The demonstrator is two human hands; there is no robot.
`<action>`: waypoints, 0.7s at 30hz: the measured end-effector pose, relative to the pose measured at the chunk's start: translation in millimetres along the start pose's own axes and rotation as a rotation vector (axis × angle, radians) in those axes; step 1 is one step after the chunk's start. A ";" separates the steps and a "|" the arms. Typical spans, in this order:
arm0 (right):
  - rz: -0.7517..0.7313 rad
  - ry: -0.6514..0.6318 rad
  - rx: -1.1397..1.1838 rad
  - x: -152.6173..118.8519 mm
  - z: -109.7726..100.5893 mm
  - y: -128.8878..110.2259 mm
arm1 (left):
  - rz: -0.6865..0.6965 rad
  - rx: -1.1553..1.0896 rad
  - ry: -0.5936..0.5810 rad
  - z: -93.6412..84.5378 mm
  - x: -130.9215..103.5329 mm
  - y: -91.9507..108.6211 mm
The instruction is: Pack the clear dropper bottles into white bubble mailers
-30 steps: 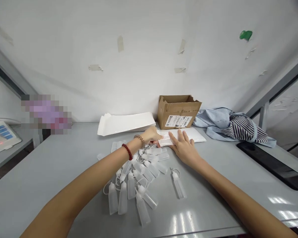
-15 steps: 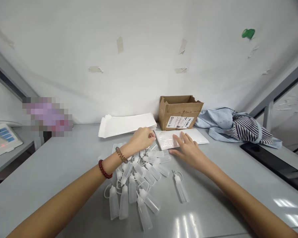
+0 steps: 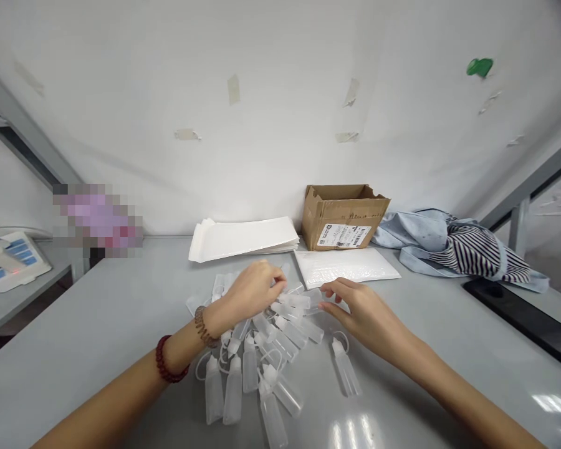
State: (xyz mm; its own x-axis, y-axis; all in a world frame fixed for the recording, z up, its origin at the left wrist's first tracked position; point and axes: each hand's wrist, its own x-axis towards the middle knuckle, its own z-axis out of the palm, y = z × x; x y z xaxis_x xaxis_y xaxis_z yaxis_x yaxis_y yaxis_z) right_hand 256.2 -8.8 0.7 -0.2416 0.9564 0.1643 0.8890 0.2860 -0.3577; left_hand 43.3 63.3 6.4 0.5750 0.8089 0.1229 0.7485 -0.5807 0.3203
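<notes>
Both hands at the bottle pile, mid-table. Left hand [image 3: 257, 290] sits over the upper part of the pile, fingers curled; can't tell whether its grip has a bottle, undersides hidden. Right hand [image 3: 355, 312] is at the pile's right side, grip partly open, thumb apart from the bent fingers, by the end of a clear bottle [image 3: 313, 301]; contact unclear.

Bottle pile [image 3: 290, 333] lies loose on the table [image 3: 135, 299], well in from the left edge, bottles at mixed angles, some overlapping, caps on looped straps. One lone bottle [image 3: 347, 372] lies apart to the right, nearer the front. White padded envelope [image 3: 348, 268] lies flat behind the right hand, toward the back edge; envelope stack [image 3: 243, 237] and cardboard box [image 3: 343, 221] sit along that edge.

Doing it well, my read: take bottles by the body, not the strap, since loops look likely to snag neighbours. Start with outer ones, lying free; pulling from the middle could roll others. Light pinch; the thin-looking plastic probably squeezes easily. Keep the left wrist high so the bracelets [image 3: 171, 360] don't catch straps.
</notes>
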 end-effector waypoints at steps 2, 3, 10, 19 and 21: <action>-0.004 0.018 0.012 1.4 3.6 1.1 | -0.048 0.098 0.071 -5.9 -0.3 -10.6; -0.005 0.029 0.019 2.3 5.1 2.0 | -0.079 0.155 0.111 -8.8 0.2 -16.3; -0.029 0.102 0.050 6.0 7.4 4.4 | -0.177 0.430 0.144 -16.0 6.5 -49.9; -0.095 0.325 0.043 6.8 11.2 5.7 | -0.175 0.536 0.151 -42.0 -4.7 -38.3; -0.185 0.529 -0.059 4.8 9.9 1.3 | -0.097 0.560 0.185 -35.7 -21.9 -12.6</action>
State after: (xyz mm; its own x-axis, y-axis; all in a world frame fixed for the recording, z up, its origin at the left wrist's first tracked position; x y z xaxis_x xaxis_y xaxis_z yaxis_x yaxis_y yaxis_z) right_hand 252.3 -3.3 -8.1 -0.1809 0.7258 0.6637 0.8741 0.4280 -0.2298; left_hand 9.5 56.2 33.2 0.4656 0.8341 0.2958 0.8840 -0.4227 -0.1997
